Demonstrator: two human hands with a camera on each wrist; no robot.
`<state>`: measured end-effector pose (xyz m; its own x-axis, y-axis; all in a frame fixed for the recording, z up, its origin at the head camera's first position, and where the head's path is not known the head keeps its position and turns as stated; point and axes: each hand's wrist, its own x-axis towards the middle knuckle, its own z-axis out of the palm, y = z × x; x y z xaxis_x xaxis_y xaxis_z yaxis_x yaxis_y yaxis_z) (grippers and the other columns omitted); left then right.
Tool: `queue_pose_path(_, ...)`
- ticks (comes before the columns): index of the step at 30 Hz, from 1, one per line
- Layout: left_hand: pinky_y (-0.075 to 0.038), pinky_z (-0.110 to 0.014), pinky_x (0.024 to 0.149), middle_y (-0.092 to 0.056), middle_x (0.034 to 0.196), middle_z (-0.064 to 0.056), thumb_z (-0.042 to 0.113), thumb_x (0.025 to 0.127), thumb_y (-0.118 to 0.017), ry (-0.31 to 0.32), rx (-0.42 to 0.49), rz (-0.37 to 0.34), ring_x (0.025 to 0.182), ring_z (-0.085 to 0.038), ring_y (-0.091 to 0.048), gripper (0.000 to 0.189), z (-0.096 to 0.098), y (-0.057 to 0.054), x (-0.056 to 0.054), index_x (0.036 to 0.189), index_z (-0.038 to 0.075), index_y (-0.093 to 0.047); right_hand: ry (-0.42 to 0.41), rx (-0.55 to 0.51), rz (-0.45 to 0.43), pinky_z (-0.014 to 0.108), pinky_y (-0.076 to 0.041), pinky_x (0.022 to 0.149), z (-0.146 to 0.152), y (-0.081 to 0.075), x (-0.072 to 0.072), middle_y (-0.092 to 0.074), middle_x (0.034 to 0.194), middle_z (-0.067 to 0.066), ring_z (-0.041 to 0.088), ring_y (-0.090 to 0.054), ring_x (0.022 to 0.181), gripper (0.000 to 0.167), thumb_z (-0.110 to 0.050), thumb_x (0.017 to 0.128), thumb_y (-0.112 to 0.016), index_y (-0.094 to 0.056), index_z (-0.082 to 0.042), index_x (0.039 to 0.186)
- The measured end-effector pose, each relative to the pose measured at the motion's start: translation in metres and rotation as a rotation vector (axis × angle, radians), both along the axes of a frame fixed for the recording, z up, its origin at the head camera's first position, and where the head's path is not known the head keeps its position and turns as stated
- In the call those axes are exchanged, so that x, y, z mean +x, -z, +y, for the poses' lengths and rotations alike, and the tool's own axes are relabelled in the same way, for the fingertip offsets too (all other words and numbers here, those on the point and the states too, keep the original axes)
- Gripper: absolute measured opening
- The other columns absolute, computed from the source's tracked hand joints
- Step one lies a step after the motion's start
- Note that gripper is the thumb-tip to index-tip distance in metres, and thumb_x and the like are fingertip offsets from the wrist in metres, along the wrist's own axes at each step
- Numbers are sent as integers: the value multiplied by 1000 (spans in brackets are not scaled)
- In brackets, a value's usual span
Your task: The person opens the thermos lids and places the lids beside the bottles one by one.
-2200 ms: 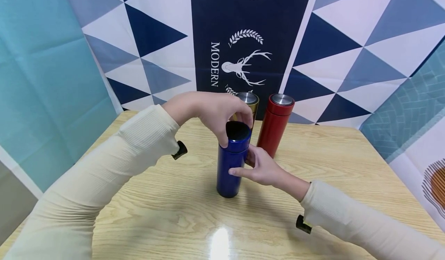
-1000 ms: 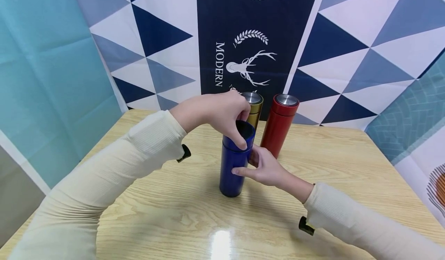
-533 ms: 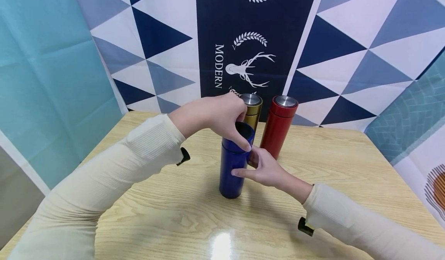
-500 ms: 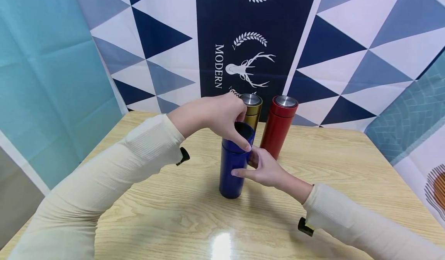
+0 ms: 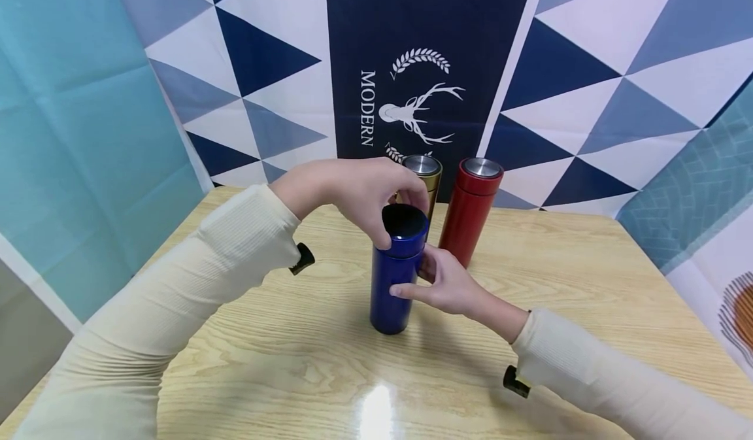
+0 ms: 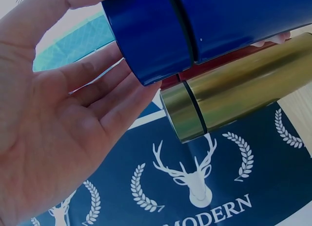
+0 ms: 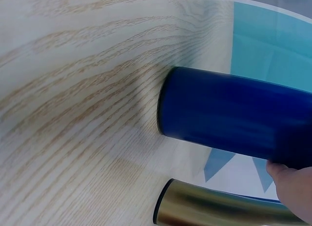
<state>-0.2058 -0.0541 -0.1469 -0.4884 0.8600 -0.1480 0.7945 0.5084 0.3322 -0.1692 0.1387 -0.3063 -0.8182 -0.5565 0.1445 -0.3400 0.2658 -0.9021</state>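
A blue thermos [image 5: 388, 309] stands upright on the table, with a dark-topped blue lid [image 5: 407, 246] on it. My left hand [image 5: 367, 191] reaches over from above and grips the lid's rim, thumb on the near left side and fingers round the far side. In the left wrist view the fingers lie along the lid's edge [image 6: 141, 41], and the palm stays off its top. Lower down, my right hand [image 5: 448, 284] holds the body from the right, its thumb across the front. The right wrist view shows the thermos base [image 7: 195, 104] on the wood.
Just behind the blue thermos stands a gold thermos [image 5: 432, 184], partly hidden. A red thermos [image 5: 470, 214] is to its right. The wooden table [image 5: 282, 361] ends at a patterned cloth backdrop [image 5: 276, 61].
My left hand has turned on the lid: its thumb has gone from the front right to the near left, and its wrist has shifted left. The right hand keeps its hold; the thermos stays put.
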Motion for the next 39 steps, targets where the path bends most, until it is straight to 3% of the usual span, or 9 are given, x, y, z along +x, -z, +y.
queue_pose_path(15,-54,-24,86,-70,103,2,30,73,-79,-45,34,87,96,-10,-63,42,-3,-3,2,109,12,-65,-1,17,19,46,-49,103,-1,-4,-1,-58,135,17,32,-60,122,63,-17,83,-75,-45,-6,137)
queue_pose_path(20,-55,-23,75,-69,92,0,33,76,-76,-71,16,125,83,-12,-62,38,1,-2,5,103,9,-64,9,15,28,41,-50,101,0,-4,-1,-60,133,15,30,-61,120,62,-16,83,-75,-46,-6,136)
queue_pose_path(26,-52,-22,63,-64,80,-2,38,78,-72,-100,-31,188,72,-13,-57,39,8,1,9,98,6,-62,11,16,28,42,-50,101,1,-1,1,-60,133,16,30,-61,120,61,-16,84,-73,-45,-6,136)
queue_pose_path(39,-45,-20,53,-56,66,2,49,76,-71,-202,-42,260,61,-11,-54,42,11,6,12,80,9,-60,16,37,13,44,-50,102,1,3,-1,-60,132,16,30,-61,120,60,-17,84,-73,-45,-5,136)
